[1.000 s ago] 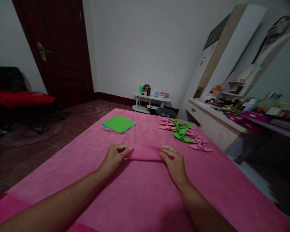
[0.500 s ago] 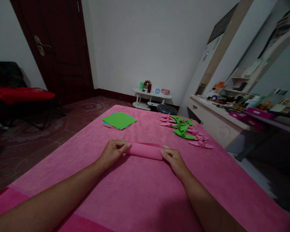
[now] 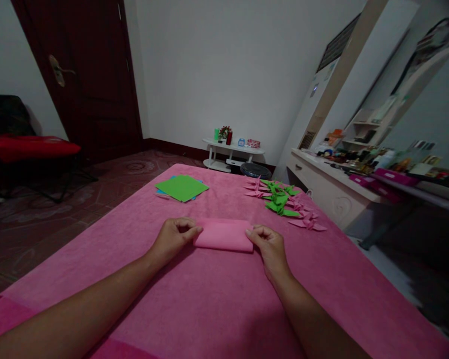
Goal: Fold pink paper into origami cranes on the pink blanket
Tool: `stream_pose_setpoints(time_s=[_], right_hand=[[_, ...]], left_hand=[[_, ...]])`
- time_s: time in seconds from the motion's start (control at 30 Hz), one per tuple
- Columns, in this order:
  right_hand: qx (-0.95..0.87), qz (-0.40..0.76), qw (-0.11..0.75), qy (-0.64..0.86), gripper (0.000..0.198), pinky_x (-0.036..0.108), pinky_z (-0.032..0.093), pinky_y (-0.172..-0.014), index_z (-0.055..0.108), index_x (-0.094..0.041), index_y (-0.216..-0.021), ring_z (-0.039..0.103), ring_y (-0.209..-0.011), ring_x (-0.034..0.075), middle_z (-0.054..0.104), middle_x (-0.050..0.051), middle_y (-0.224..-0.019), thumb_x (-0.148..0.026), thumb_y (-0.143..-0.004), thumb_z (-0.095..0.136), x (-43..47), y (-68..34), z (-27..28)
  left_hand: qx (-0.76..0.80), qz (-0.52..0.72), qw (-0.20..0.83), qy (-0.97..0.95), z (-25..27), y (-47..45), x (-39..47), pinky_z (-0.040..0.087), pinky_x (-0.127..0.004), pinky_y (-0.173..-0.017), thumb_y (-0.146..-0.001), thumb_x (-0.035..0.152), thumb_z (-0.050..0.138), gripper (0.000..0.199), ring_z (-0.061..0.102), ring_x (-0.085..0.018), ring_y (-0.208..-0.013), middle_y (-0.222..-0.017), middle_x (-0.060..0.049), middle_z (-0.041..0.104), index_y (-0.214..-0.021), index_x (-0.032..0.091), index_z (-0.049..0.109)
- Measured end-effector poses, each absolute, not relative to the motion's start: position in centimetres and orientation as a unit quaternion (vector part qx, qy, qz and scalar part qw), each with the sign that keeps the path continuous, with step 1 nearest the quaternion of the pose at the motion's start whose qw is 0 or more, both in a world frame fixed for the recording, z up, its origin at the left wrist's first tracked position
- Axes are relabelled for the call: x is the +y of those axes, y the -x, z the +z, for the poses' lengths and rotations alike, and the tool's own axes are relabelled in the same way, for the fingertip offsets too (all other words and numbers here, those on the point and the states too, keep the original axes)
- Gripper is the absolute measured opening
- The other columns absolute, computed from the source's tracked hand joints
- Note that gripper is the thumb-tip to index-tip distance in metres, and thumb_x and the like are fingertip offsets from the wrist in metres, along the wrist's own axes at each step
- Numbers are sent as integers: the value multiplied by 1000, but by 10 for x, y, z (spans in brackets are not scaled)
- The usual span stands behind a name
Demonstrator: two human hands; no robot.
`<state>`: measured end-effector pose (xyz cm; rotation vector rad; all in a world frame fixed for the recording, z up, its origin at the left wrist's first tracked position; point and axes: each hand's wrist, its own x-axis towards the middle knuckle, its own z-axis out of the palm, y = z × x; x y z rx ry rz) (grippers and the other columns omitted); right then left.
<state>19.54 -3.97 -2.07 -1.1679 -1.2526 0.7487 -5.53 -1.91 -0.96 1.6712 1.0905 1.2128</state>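
Note:
A sheet of pink paper [image 3: 223, 236], doubled over into a wide rectangle, is held between my two hands above the pink cloth [image 3: 209, 294]. My left hand [image 3: 175, 237] pinches its left edge between thumb and fingers. At the opposite edge my right hand [image 3: 267, 245] grips the upper right corner the same way. Whether the fold is creased flat I cannot tell. Beyond my left hand lies a stack of square paper [image 3: 182, 187], green on top with blue showing beneath.
Folded green paper cranes [image 3: 279, 202] and pink paper cranes [image 3: 309, 222] sit at the table's far right. A dresser [image 3: 329, 182] crowded with bottles stands to the right. Against the back wall is a low white stand [image 3: 232, 148]. A red chair [image 3: 30, 148] is at the left.
The pink paper has gone from a loose, rounded roll to a flatter, taller folded rectangle facing me. Both hands keep hold of its sides. The view has shifted slightly.

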Motion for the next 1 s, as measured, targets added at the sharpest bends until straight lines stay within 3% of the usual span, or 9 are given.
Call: stream_pose_setpoints(time_s=[0.1, 0.3, 0.47, 1.0], right_hand=[[-532, 314, 604, 504, 23, 28, 42, -74, 60, -18, -56, 55, -79, 18, 59, 2, -70, -36, -68, 68, -42, -192, -19], [-526, 297, 601, 524, 25, 24, 38, -60, 58, -18, -60, 50, -64, 14, 54, -1, -63, -39, -69, 68, -45, -189, -21], [-513, 292, 614, 524, 25, 22, 33, -54, 55, -18, -59, 42, -58, 11, 48, -4, -60, -37, -69, 69, -45, -189, -23], [-486, 279, 642, 523, 26, 22, 30, -49, 56, -17, -63, 40, -53, 9, 47, -5, -57, -36, -63, 74, -42, -188, -24]], left_hand=[[446, 495, 401, -628, -11, 55, -19, 35, -21, -52, -69, 34, 64, 25, 46, -10, -54, -56, 0, 53, -58, 12, 59], [456, 507, 385, -622, -11, 55, -21, 39, -22, -55, -68, 36, 66, 25, 52, -12, -59, -65, -3, 60, -66, 12, 64], [419, 517, 340, -665, -7, 54, -25, 40, -22, -59, -73, 30, 64, 21, 52, -12, -64, -66, -2, 57, -61, 13, 63], [422, 489, 388, -658, -6, 53, -27, 39, -21, -56, -77, 28, 61, 25, 52, -11, -56, -59, -2, 59, -56, 12, 61]])
